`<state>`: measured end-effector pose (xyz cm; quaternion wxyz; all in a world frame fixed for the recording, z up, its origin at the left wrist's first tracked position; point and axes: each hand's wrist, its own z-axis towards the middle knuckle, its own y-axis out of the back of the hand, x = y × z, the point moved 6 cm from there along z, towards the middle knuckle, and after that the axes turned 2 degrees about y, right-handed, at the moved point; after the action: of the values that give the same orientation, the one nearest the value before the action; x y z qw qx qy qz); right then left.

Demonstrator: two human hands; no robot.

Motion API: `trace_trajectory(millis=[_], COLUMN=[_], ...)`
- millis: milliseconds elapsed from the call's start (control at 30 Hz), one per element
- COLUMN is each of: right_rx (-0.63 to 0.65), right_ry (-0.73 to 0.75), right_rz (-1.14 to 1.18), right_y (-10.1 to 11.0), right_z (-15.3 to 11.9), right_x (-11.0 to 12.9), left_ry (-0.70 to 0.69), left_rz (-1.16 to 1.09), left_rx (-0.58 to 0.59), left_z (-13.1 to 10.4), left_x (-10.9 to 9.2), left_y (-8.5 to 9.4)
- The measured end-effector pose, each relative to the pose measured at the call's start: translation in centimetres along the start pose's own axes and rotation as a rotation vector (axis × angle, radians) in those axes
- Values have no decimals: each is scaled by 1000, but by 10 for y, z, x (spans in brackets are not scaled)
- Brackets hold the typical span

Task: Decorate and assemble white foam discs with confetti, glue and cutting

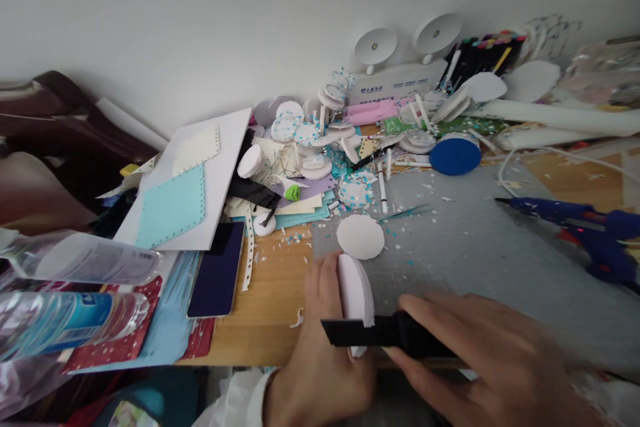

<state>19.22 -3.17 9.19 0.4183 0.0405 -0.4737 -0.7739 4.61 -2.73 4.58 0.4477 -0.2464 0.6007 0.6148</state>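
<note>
Near the table's front edge, my left hand (325,353) grips a thick white foam disc (356,290) that stands on its edge. From the right, my right hand (480,353) holds a black utility knife (390,335); its dark blade lies across the lower part of the disc. A small white scrap hangs at the blade. Just beyond the disc, a flat white round piece (361,237) lies on the grey cutting mat (440,247). A ring of blue and white bits (356,191) lies farther back.
A blue glue gun (580,227) with a white cord lies at the right. At the left are a phone (217,270), plastic bottles (85,257) and a white board (220,167). Paper crafts and a blue disc (455,155) crowd the back.
</note>
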Motion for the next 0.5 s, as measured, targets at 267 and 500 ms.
trace_trajectory(millis=[267,500], right_rx=[-9,-16], right_ry=[44,43], right_rz=[-38,-17], right_y=[-5,-6], right_z=[-4,-6], right_x=[-9,-14], left_ry=[146,317], left_rz=[-112,-135], left_rx=[63,150], left_z=[-5,-15], left_x=[11,21], left_y=[-4,-9])
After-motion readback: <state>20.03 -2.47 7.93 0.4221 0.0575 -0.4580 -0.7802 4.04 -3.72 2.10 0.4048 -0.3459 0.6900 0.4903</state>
